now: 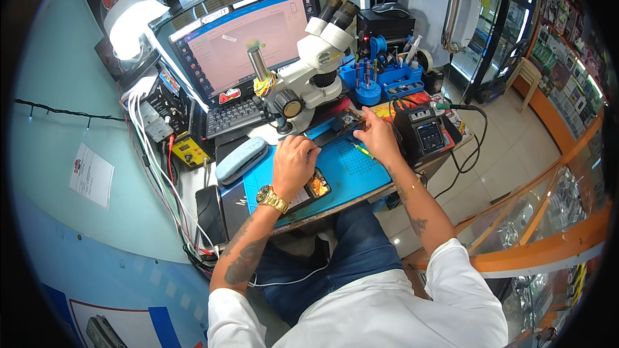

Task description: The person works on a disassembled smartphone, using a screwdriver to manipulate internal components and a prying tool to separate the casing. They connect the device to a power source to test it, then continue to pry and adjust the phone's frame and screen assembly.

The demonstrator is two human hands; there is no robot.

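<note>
An opened phone point(330, 133), dark and flat with bare inner parts at its far right end, is held between my hands just above the blue work mat point(351, 180). My left hand point(295, 162), palm down with curled fingers, grips its left end. At the right end, the thumb and fingers of my right hand point(378, 136) pinch its edge. Beneath my left hand lies another dark phone-like piece point(318, 183) with an orange picture, partly covered. A thin yellow-green tool point(363, 149) rests on the mat beside my right hand.
The white microscope point(316, 67) stands beyond my hands, before a monitor point(248, 42) and keyboard point(233, 118). A grey-blue case point(242, 160) lies left. Right are a black soldering station point(427, 132) with a cable and a blue tool holder point(396, 80). A lit lamp point(135, 22) stands far left.
</note>
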